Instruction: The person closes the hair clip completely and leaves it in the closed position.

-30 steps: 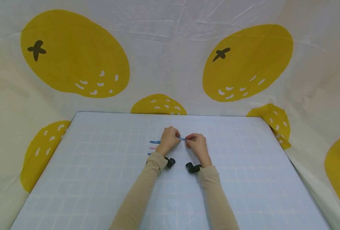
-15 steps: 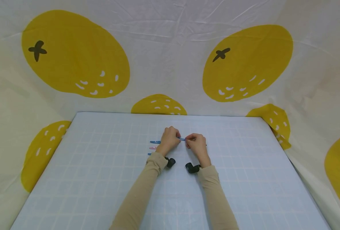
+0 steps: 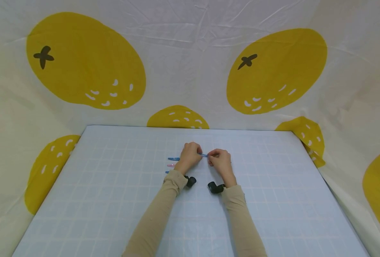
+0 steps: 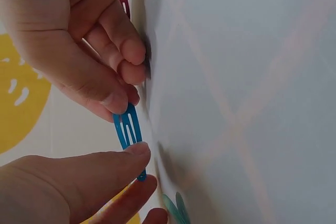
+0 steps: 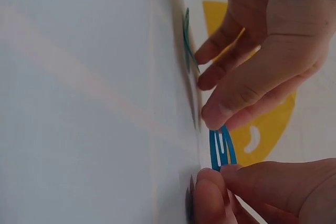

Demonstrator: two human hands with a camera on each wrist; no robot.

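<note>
Both hands hold a blue snap hair clip (image 3: 204,155) between them, close over the table. My left hand (image 3: 190,156) pinches one end with thumb and finger, and my right hand (image 3: 221,161) pinches the other. The clip's slotted middle (image 4: 129,127) shows between the fingertips in both wrist views. To the left of my left hand lie a blue clip (image 3: 173,159), a pink clip (image 3: 170,165) and another blue clip (image 3: 166,172), partly hidden by the hand and wrist. A green clip (image 5: 187,38) shows beside my left hand in the right wrist view.
A red clip (image 4: 124,4) peeks out behind my right hand in the left wrist view. The table (image 3: 113,200) has a pale checked cover. Behind it hangs a white cloth (image 3: 183,71) with yellow fruit shapes. Black wrist cameras (image 3: 215,187) sit near both cuffs.
The gap between the held clip's two strands looks narrower than before. Both hands stay in nearly the same place.
</note>
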